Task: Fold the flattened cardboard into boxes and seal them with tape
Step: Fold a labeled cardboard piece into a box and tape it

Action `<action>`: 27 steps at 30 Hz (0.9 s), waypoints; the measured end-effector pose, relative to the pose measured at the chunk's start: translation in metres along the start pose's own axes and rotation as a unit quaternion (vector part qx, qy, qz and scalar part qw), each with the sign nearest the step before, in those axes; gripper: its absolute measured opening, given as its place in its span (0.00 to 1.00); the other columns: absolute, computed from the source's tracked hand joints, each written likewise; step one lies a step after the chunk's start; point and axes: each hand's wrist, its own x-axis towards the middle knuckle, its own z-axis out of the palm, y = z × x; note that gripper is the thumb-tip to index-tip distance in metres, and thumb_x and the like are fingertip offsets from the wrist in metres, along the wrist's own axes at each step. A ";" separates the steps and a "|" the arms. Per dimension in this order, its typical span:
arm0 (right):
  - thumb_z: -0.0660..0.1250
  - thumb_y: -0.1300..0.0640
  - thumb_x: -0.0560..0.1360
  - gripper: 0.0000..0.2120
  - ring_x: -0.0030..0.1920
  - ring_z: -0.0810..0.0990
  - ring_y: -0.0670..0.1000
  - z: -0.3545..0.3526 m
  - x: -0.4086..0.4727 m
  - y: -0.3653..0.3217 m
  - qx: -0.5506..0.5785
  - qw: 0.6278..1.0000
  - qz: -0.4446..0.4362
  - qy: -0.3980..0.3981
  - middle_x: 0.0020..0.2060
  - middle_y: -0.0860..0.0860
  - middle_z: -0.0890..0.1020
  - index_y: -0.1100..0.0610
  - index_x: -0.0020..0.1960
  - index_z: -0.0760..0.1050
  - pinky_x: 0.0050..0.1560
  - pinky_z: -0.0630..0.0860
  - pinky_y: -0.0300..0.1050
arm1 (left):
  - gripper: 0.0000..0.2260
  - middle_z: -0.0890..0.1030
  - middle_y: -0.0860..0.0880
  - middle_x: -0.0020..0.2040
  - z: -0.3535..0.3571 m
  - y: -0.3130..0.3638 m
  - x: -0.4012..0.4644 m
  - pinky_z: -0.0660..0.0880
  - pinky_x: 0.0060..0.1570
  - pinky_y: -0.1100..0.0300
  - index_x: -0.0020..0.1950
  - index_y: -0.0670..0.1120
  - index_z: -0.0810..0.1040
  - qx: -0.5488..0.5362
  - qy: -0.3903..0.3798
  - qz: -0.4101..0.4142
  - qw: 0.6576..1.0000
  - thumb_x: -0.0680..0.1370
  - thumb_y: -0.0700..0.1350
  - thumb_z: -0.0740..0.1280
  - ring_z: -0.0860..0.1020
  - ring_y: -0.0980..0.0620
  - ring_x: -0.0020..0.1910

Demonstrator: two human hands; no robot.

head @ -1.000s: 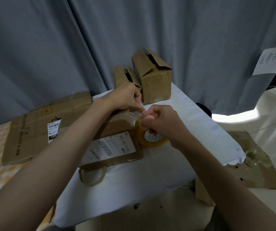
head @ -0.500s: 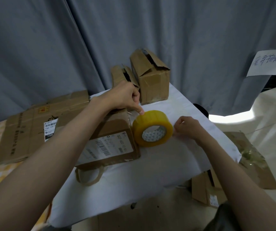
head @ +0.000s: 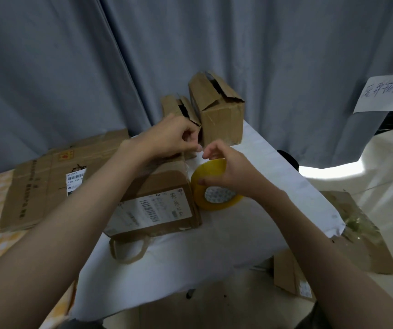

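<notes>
A brown cardboard box [head: 164, 203] with a white shipping label lies on the white-covered table [head: 214, 252]. A yellow tape roll [head: 214, 198] stands on edge against the box's right side. My left hand [head: 174, 136] hovers over the box's far top edge, its fingertips pinching a clear strip of tape. My right hand [head: 226, 169] is curled around the top of the roll, thumb on its near face and fingers over the far side. Two folded boxes [head: 219, 115] stand at the table's back.
Flattened cardboard sheets [head: 55, 181] lie on a surface to the left. More cardboard pieces [head: 362, 229] lie on the floor at the right, below the table edge. A grey curtain hangs behind, with a handwritten paper note [head: 385, 93] pinned on it.
My right hand left the roll and rested on the table, then came back and now grips the roll's top. My left hand lifted slightly from the box edge, pinching the tape strip.
</notes>
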 end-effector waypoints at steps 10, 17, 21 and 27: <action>0.71 0.46 0.67 0.09 0.49 0.77 0.52 0.026 -0.009 0.010 -0.079 0.987 -0.070 0.122 0.47 0.48 0.78 0.46 0.43 0.73 0.53 0.75 0.59 | 0.19 0.82 0.58 0.50 0.009 -0.003 -0.053 0.76 0.52 0.52 0.52 0.54 0.84 0.028 0.064 0.093 0.993 0.82 0.59 0.56 0.77 0.60 0.51; 0.74 0.51 0.70 0.06 0.54 0.76 0.51 0.013 -0.011 0.019 -0.018 0.992 -0.058 0.107 0.50 0.48 0.78 0.49 0.43 0.77 0.58 0.74 0.59 | 0.23 0.82 0.58 0.54 0.018 -0.014 -0.069 0.77 0.53 0.49 0.53 0.55 0.84 0.046 0.101 0.096 0.989 0.83 0.62 0.51 0.76 0.59 0.60; 0.76 0.57 0.71 0.07 0.54 0.76 0.48 -0.001 -0.017 0.027 0.010 0.993 -0.045 0.112 0.50 0.48 0.78 0.54 0.46 0.80 0.59 0.75 0.52 | 0.27 0.82 0.57 0.48 0.015 -0.001 -0.061 0.74 0.54 0.50 0.45 0.54 0.82 0.080 0.055 0.093 0.991 0.83 0.62 0.47 0.76 0.59 0.56; 0.72 0.44 0.67 0.08 0.55 0.76 0.50 0.009 -0.022 0.017 0.000 0.990 -0.012 0.144 0.51 0.48 0.78 0.43 0.43 0.76 0.60 0.73 0.61 | 0.31 0.83 0.55 0.49 0.011 0.010 -0.046 0.76 0.53 0.51 0.46 0.55 0.85 0.081 -0.004 0.014 0.997 0.79 0.69 0.46 0.79 0.58 0.49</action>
